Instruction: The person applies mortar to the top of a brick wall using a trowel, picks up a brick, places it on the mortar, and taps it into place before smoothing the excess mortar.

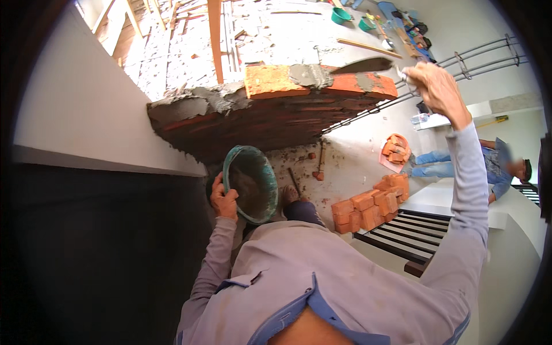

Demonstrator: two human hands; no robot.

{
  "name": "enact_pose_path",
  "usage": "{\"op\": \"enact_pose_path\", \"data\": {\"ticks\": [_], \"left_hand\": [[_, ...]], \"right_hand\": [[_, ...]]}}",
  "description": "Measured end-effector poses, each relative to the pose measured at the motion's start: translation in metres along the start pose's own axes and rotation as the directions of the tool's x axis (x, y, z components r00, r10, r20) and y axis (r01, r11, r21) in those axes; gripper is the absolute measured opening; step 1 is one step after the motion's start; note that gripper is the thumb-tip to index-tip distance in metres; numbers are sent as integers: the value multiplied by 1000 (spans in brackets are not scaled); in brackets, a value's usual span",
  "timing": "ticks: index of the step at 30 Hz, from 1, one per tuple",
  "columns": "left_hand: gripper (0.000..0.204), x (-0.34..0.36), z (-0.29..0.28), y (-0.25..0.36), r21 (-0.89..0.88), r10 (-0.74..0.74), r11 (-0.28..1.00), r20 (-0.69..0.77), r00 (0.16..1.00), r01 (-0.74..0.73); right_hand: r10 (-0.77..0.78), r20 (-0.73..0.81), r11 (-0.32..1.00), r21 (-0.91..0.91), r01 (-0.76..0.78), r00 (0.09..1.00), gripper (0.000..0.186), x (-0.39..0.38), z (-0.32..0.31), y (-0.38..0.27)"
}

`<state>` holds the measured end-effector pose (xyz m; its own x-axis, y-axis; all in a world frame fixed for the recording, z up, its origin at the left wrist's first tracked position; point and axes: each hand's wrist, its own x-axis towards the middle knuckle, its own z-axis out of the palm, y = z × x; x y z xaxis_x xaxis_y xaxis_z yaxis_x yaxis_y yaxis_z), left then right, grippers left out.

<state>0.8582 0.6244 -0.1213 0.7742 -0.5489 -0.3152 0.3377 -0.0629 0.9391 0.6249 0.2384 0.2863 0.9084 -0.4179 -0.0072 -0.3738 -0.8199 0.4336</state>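
My left hand (224, 198) grips the rim of a green bucket (253, 184) holding grey mortar, low in front of the brick wall. My right hand (431, 89) is raised at the upper right, closed on a trowel (362, 66) by its handle. The dark blade hangs over the top course of the brick wall (276, 115). That course has orange bricks (273, 80) with grey mortar (310, 75) between them and rough mortar (195, 106) along the left part.
Stacked bricks (374, 204) and a brick-filled tub (395, 150) lie right, beside a black railing (405, 236) and a co-worker (494, 167). Steel bars (483, 63) run behind my right hand. A white wall (69, 115) stands left. Beyond the brick wall are green buckets (341, 16) and scattered timber.
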Motion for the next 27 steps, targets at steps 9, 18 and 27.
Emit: {"op": "enact_pose_path", "data": {"ticks": [9, 18, 27], "left_hand": [[27, -4, -4, -8, 105, -12, 994, 52, 999, 6], [13, -3, 8, -47, 435, -278, 867, 15, 960, 244], [39, 46, 113, -188, 461, -676, 570, -207, 707, 680]], "right_hand": [[-48, -36, 982, 182, 53, 998, 32, -5, 78, -63], [404, 273, 671, 560, -485, 873, 28, -204, 152, -86], [244, 963, -781, 123, -613, -117, 30, -440, 337, -370]]}}
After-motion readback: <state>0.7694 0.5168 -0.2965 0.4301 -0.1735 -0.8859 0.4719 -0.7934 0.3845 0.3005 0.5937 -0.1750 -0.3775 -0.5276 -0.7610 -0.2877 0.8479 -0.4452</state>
